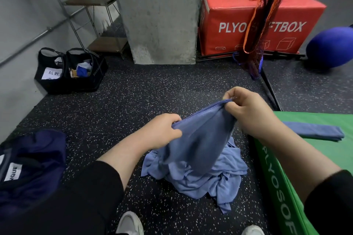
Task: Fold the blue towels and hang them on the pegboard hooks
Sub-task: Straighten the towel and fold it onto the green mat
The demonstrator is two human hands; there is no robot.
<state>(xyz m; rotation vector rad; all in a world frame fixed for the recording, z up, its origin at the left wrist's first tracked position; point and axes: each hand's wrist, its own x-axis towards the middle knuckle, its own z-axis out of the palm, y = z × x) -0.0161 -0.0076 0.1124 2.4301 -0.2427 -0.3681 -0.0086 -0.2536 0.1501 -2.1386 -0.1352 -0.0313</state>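
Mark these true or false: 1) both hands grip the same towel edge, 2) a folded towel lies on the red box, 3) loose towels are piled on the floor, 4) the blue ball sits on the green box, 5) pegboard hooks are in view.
1) True: the left hand and right hand both pinch the hemmed edge of the held towel.
2) False: the folded towel lies on the green box, not the red box.
3) True: the towel pile lies crumpled on the floor.
4) False: the blue ball rests on the floor.
5) False: no pegboard shows.
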